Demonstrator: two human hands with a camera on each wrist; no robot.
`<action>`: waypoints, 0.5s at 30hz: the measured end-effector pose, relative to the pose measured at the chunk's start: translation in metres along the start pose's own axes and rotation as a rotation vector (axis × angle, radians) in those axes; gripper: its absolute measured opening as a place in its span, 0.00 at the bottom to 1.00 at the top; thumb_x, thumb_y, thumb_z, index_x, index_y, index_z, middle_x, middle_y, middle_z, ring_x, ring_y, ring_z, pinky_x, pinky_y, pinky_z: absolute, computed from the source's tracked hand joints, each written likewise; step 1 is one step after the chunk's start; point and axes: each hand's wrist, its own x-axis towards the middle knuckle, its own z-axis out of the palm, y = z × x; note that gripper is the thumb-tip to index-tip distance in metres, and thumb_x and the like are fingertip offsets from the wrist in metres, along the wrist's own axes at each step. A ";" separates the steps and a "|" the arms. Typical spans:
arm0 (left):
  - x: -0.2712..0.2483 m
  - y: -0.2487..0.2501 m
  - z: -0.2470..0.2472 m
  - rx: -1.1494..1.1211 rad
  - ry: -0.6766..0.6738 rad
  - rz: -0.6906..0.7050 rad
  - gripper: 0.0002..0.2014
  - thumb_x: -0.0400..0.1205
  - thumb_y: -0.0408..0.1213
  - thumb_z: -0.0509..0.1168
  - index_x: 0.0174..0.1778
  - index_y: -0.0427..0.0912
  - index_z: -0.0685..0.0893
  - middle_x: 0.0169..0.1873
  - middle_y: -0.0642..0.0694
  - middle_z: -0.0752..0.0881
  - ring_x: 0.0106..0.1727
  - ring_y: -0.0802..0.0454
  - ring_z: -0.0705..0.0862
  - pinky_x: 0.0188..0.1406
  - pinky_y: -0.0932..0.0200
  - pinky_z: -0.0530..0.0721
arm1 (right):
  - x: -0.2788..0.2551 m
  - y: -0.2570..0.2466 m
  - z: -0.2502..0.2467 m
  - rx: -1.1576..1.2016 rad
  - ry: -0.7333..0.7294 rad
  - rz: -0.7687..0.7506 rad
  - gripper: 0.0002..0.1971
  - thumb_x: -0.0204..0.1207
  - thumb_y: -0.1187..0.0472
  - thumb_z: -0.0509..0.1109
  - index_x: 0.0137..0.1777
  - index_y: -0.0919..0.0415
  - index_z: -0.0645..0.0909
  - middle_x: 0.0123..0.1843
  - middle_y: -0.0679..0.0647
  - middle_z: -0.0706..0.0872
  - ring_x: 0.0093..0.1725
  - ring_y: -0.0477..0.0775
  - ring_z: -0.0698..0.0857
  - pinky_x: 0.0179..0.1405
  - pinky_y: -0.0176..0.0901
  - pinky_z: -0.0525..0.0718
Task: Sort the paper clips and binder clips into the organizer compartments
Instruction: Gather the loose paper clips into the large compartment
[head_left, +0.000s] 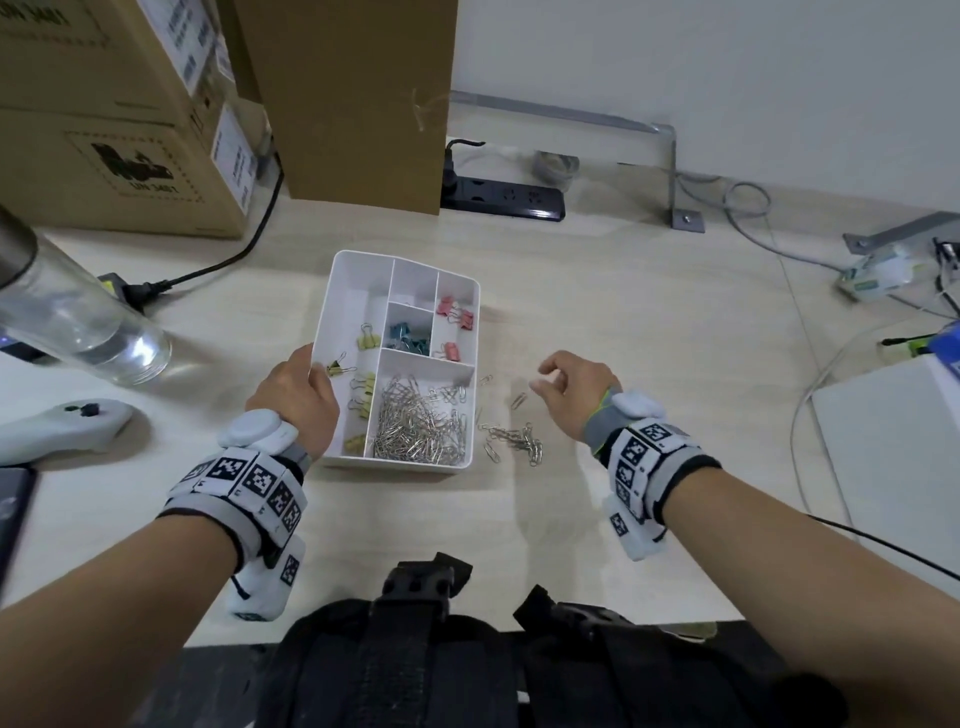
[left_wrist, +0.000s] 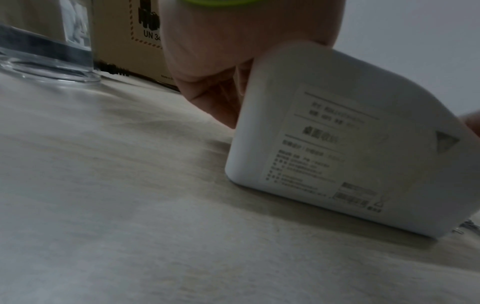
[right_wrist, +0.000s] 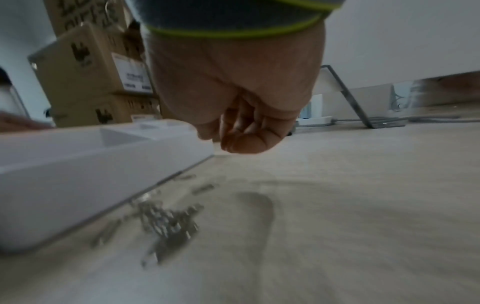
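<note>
Inside the white plastic compartmented organizer (head_left: 358, 270), gripped by the left hand (head_left: 298, 397), coloured binder clips and most silver paper clips (head_left: 421, 423) lie sorted; a loose cluster of clips (head_left: 514, 441) remains beside it under the loosely curled, empty right hand (head_left: 574, 387).

A white strap set with black-and-white square markers (head_left: 249, 486) is worn on each forearm, a rounded white module (head_left: 257, 428) at each wrist. Grey cuffs edged in lime green (right_wrist: 233, 22) are seen.
</note>
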 end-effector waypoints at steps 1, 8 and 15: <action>0.000 0.000 0.000 -0.003 0.006 0.001 0.18 0.86 0.38 0.49 0.68 0.39 0.73 0.52 0.31 0.85 0.47 0.31 0.82 0.42 0.50 0.73 | -0.005 0.009 0.002 -0.041 -0.034 0.011 0.13 0.76 0.45 0.67 0.55 0.49 0.78 0.40 0.46 0.83 0.42 0.54 0.84 0.43 0.42 0.80; 0.000 0.000 0.002 0.008 0.005 -0.003 0.16 0.85 0.39 0.49 0.65 0.39 0.74 0.50 0.31 0.85 0.45 0.31 0.82 0.41 0.49 0.74 | -0.043 0.036 0.032 -0.149 -0.101 0.018 0.34 0.63 0.28 0.67 0.60 0.52 0.72 0.46 0.48 0.83 0.44 0.53 0.83 0.43 0.46 0.81; -0.001 0.004 -0.004 0.007 -0.027 -0.028 0.14 0.85 0.39 0.49 0.62 0.40 0.75 0.49 0.32 0.85 0.38 0.38 0.74 0.40 0.51 0.72 | -0.052 0.006 0.064 -0.099 -0.043 -0.028 0.39 0.58 0.24 0.67 0.60 0.52 0.70 0.54 0.51 0.77 0.49 0.55 0.80 0.48 0.48 0.80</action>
